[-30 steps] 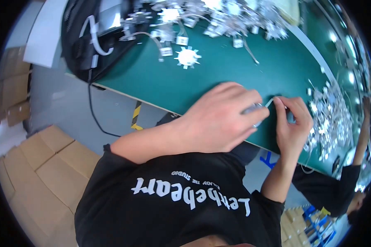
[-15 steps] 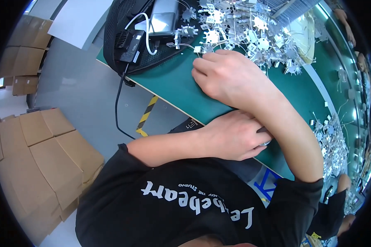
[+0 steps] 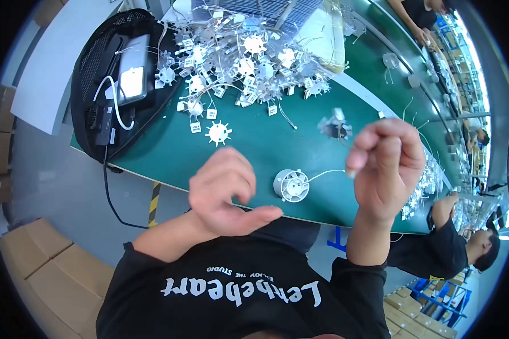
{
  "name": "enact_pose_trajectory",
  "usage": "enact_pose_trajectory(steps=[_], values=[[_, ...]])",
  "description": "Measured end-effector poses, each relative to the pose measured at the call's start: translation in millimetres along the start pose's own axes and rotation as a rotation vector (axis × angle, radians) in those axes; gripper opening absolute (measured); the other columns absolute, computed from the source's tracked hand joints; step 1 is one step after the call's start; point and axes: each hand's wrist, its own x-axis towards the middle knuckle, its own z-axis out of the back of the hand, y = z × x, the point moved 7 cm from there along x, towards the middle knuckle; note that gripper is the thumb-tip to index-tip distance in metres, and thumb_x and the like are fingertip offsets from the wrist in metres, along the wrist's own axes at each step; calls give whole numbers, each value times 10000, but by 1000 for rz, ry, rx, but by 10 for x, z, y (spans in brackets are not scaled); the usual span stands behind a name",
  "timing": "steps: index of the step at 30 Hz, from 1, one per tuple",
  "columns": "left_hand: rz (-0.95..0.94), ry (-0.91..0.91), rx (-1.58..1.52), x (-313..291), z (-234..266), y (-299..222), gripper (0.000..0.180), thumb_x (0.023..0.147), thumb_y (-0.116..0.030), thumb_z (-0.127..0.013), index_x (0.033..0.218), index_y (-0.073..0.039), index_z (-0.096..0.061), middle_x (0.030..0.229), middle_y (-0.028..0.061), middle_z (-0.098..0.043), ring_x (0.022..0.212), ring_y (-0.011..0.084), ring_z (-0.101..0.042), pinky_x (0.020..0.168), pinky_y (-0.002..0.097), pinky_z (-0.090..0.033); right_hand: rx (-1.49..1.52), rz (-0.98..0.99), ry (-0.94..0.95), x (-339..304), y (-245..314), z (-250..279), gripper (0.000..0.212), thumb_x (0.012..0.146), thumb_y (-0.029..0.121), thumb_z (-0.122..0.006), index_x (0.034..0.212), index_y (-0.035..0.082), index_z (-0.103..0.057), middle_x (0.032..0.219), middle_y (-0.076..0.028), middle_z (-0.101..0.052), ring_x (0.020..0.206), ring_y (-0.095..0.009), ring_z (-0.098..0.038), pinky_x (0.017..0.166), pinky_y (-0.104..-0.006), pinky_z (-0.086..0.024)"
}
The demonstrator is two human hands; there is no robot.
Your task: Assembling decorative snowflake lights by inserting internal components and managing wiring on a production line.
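My left hand (image 3: 225, 195) is over the front edge of the green table, thumb stretched out and fingers loosely curled, holding nothing. To the right my right hand (image 3: 387, 164) is raised with its fingers bent together. A star-shaped metal piece (image 3: 335, 125), smeared by motion, appears to hang from it by a thin wire. Between my hands a round white fan-like part (image 3: 293, 185) rests on the table; its white wire runs toward my right fingertips, and I cannot tell whether they touch it. A single star-shaped metal plate (image 3: 218, 133) lies beyond my left hand.
Many wired star-shaped pieces (image 3: 246, 65) are heaped at the back, and another heap (image 3: 424, 186) lies at the right. A black mesh case (image 3: 82, 107) with a silver device (image 3: 134, 70) stands at the left. Another person (image 3: 441, 243) sits at the right.
My crossed arms have parted. My right hand has moved right, away from the heap; my left hand has drawn back left. The white fan-like part now shows on the table.
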Motion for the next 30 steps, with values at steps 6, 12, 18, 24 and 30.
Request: enact_pose_trajectory(steps=[6, 12, 18, 24, 30], values=[[497, 253, -808, 403, -498, -40, 401, 1019, -264, -755, 1257, 43, -654, 1130, 170, -724, 1031, 283, -727, 897, 383, -583, 360, -278, -111, -364, -86, -13, 215, 1122, 117, -604, 1218, -67, -661, 984, -218, -758, 698, -212, -732, 609, -302, -601], [886, 248, -1152, 253, -784, 88, 417, 1141, -267, -565, 1361, 82, -626, 1188, 196, -707, 1063, 261, -719, 934, 397, -586, 388, -244, -324, -801, -234, 416, 247, 1151, 168, -566, 1300, -18, -632, 1065, -114, -663, 765, -138, -582, 634, -238, -516], [1142, 239, -1283, 169, -829, -2, 441, 1153, -279, -556, 1412, 72, -617, 1197, 152, -714, 1012, 225, -728, 947, 390, -599, 455, -129, -141, -984, -232, 500, 267, 1166, 181, -534, 1350, 7, -619, 1138, -66, -619, 859, -97, -531, 708, -221, -487], [1281, 212, -1249, 184, -871, -173, 492, 1071, -75, -672, 1505, 97, -515, 1165, 137, -730, 1005, 215, -740, 910, 342, -608, 122, -15, -323, -1145, -176, 805, 325, 1104, 274, -660, 1309, 22, -644, 1144, -154, -708, 886, -225, -672, 716, -376, -613], [1003, 320, -726, 273, -710, -62, 678, 945, 85, -776, 1549, 71, -470, 1138, 117, -749, 1011, 165, -730, 900, 303, -599, -784, 514, 187, -801, 312, 159, 424, 957, 262, -824, 1241, -30, -709, 1249, -237, -708, 1091, -403, -711, 892, -501, -610]])
